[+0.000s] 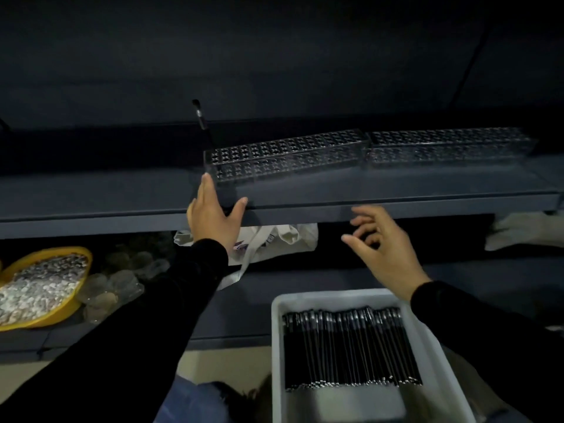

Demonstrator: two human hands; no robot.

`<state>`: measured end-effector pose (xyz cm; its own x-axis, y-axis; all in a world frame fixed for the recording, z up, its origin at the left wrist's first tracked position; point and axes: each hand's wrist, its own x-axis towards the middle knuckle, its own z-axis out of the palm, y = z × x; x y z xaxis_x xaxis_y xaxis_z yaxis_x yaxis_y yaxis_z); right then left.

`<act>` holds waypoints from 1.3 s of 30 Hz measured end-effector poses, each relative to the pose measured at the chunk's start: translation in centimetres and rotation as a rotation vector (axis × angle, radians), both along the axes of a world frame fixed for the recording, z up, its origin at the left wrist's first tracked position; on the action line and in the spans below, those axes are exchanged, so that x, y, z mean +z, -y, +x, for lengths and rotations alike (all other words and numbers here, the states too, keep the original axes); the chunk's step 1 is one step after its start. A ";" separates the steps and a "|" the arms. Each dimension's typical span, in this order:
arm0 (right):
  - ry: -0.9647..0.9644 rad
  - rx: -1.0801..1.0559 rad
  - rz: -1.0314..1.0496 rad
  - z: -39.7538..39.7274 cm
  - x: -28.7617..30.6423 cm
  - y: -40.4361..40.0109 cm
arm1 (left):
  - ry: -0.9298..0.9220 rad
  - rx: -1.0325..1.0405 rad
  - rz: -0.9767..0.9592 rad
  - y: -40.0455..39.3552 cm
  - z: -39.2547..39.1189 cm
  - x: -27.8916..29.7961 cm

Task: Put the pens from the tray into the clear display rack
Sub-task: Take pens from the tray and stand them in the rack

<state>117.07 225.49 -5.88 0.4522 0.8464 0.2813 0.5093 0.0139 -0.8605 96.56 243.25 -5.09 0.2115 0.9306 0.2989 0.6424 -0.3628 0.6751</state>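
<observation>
A white tray (277, 346) at the bottom centre holds several black pens (351, 346) lying side by side. On the dark shelf (396, 199) above stands a clear display rack (287, 157) with a grid of holes; one black pen (202, 120) stands upright in its far left corner. My left hand (213, 215) rests with straight fingers against the rack's left front corner and the shelf edge. My right hand (384, 248) hovers in the air between tray and shelf, fingers loosely spread, holding nothing.
A second clear rack (448, 145) sits to the right of the first. On the lower shelf are a yellow bowl of pale chips (39, 288), clear plastic containers (113, 285), a white cloth bag (274, 239) and a pale bundle (525, 230) at the right.
</observation>
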 end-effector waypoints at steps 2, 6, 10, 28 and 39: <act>-0.014 0.011 -0.030 0.0 -1.4 1.0 | -0.027 0.016 0.027 -0.3 0.2 -0.2; -0.025 -0.009 -0.042 0.4 -2.9 1.6 | -0.083 0.055 0.032 -1.1 0.6 -0.2; -0.063 -0.038 -0.118 1.0 -5.0 2.5 | -0.060 0.061 0.110 0.1 0.6 -1.1; -0.025 -0.298 -0.861 -1.3 -21.0 2.7 | -0.394 -0.173 -0.694 13.3 -1.4 -21.5; -0.143 -0.331 -0.905 -2.2 -21.7 0.8 | -0.325 -0.115 -0.720 13.7 -1.5 -22.1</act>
<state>114.82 224.73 -27.54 0.6852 0.5398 -0.4889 0.2583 -0.8078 -0.5299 95.08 229.56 -27.15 0.2916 0.8386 -0.4602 0.8322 0.0148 0.5543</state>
